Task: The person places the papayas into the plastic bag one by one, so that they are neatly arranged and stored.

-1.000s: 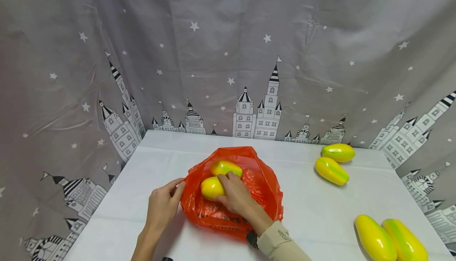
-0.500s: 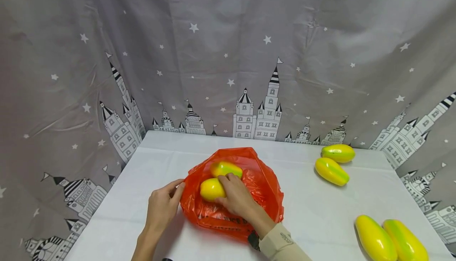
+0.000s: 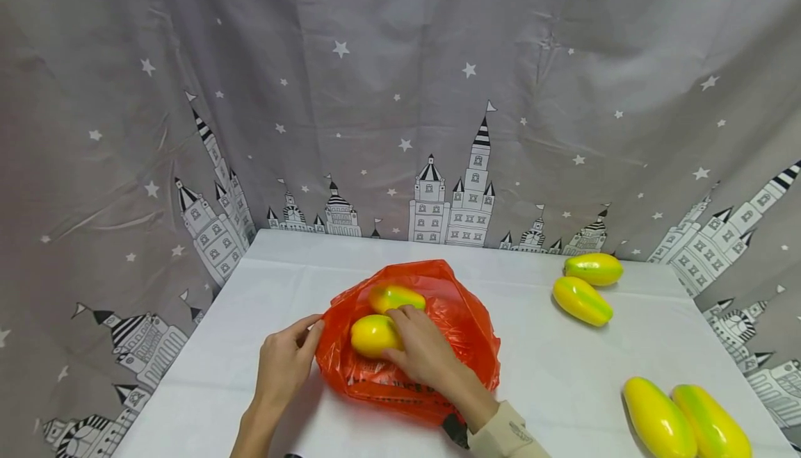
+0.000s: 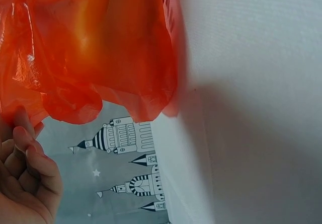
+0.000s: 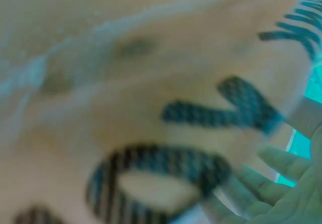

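A red plastic bag [image 3: 466, 319] stands with its mouth spread on the white table. Two glossy yellow-green papayas lie inside: a front papaya [image 3: 374, 336] and a rear papaya [image 3: 395, 298]. My left hand [image 3: 288, 357] pinches the bag's left rim between thumb and fingers; in the left wrist view its fingers [image 4: 37, 156] curl at the red plastic. My right hand [image 3: 425, 347] reaches into the bag, its fingertips and thumb at the right end of the front papaya. In the right wrist view the fingers [image 5: 261, 186] extend fairly straight, beside blurred printed plastic.
Two papayas [image 3: 582, 300] lie at the back right of the white table [image 3: 532, 374], close together. Another pair of papayas [image 3: 660, 416] lies at the front right. A grey curtain [image 3: 375, 62] printed with castles and stars hangs behind and around the table.
My right hand has drawn slightly right and down, so more of the front papaya shows. That papaya has settled a little lower. My left hand stays at the bag's rim.
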{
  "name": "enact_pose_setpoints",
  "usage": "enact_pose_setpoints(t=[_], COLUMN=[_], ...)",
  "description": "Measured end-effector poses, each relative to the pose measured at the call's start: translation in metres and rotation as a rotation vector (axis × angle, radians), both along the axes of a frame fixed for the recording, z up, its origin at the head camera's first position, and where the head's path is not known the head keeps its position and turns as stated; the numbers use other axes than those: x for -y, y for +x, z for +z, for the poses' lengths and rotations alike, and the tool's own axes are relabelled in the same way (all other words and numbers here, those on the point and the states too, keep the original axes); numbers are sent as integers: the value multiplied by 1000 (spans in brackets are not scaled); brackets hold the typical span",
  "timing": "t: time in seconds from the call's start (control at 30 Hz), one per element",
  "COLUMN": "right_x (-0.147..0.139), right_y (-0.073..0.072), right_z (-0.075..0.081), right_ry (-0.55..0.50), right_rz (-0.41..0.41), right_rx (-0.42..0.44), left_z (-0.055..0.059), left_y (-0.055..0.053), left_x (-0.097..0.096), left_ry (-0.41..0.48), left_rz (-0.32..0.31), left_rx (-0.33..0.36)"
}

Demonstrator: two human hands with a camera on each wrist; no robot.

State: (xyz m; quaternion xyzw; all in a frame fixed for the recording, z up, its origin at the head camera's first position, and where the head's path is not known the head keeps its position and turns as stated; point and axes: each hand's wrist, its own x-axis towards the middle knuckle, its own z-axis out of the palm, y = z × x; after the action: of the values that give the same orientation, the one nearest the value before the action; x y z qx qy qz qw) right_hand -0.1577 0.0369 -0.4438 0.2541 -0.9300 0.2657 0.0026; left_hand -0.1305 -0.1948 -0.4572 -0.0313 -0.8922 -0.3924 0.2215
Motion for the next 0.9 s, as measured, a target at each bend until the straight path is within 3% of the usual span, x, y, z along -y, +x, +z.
enact_pose_setpoints(t=[0.27, 0.47, 0.9], right_x=[-24, -44, -78], right_y=[11, 25, 53], right_z=[10, 17, 27], right_ry=[-117, -126, -134], right_rz=[-32, -50, -176], right_rx=[24, 22, 5], left_z=[-1, -1, 0], left_y=[0, 1, 2], left_x=[0, -1, -3], left_ry=[3, 4, 10], left_rz=[2, 3, 22], left_rx=[5, 2, 23])
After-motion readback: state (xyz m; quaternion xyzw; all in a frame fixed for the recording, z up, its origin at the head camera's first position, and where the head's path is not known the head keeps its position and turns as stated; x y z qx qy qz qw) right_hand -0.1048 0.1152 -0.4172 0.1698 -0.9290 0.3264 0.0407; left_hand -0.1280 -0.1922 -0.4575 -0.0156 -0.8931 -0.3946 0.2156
